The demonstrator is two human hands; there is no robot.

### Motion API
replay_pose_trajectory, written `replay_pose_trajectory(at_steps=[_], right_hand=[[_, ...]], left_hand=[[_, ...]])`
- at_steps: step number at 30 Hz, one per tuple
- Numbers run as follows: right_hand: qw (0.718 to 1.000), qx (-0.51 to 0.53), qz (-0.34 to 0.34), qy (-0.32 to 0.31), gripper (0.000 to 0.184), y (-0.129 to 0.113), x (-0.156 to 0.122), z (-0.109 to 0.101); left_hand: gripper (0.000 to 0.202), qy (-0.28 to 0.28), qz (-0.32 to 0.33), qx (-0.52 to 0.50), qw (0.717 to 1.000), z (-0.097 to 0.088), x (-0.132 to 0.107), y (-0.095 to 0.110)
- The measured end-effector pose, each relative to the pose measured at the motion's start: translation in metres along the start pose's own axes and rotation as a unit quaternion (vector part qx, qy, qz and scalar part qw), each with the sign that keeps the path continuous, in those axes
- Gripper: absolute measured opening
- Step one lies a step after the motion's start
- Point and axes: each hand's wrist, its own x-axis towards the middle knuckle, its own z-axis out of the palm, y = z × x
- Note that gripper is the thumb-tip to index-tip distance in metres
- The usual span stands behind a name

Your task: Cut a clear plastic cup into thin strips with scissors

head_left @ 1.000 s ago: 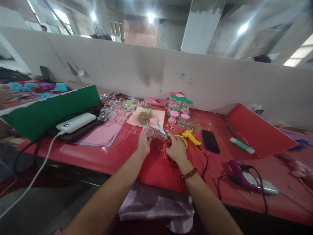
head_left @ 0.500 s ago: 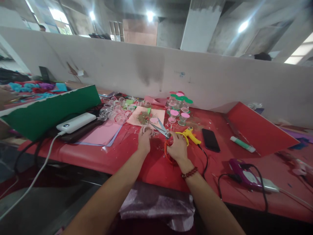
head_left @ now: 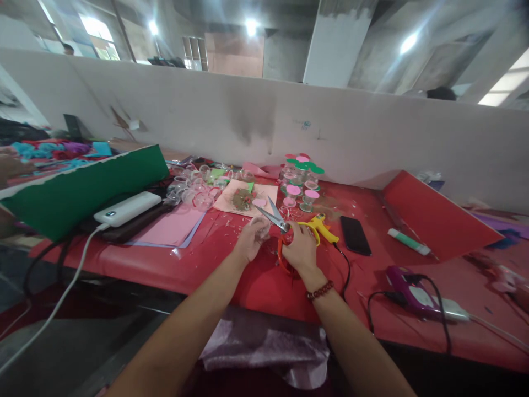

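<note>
- My left hand (head_left: 249,243) has its grip closed on a clear little cup (head_left: 262,227). At least that's what it looks like; it's tiny and see-through, so I can't swear to the shape. I pinch it at the fingertips, just above the worktop (head_left: 206,259), so most of it sticks out toward the blades.
- My right hand (head_left: 301,251) has its grip wrapped through the red loops of the scissors (head_left: 276,217). The blades look parted in a narrow V, with the tips pointing up and left, right next to the cup. I can't tell whether metal touches plastic.
- Both hands sit close together near the front edge of the worktop, I'd guess because it's the one spot with elbow room. Everywhere else is crowded.
- The yellow glue gun (head_left: 323,228) lies just beside my right hand with its cord trailing back toward me, handy but not under the scissors. A black phone (head_left: 355,235) lies flat a bit further right.
- Behind the hands there's a peach sheet (head_left: 268,192) with a brownish clump on it. Cups with pink tops (head_left: 300,194) stand upright near the wall, seemingly parked out of the way.
- On the left are a bunch of empty clear cups (head_left: 192,190), pink paper (head_left: 173,223), a white power bank (head_left: 124,208) on a cable, and a green sheet (head_left: 82,184).
- Paper snippets are scattered around both hands.
</note>
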Motion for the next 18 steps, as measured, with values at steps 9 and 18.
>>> replay_pose_trajectory(at_steps=[9, 18], right_hand=[[1.000, 0.003, -0.004, 0.010, 0.045, 0.0008, 0.0000, -0.0006], [1.000, 0.008, -0.002, 0.005, 0.046, 0.0002, -0.0001, -0.0009]], left_hand=[[0.025, 0.051, 0.032, 0.020, 0.998, -0.0029, 0.0036, -0.0041], [0.024, 0.088, 0.008, -0.001, 0.996, -0.0028, 0.0068, -0.0045]])
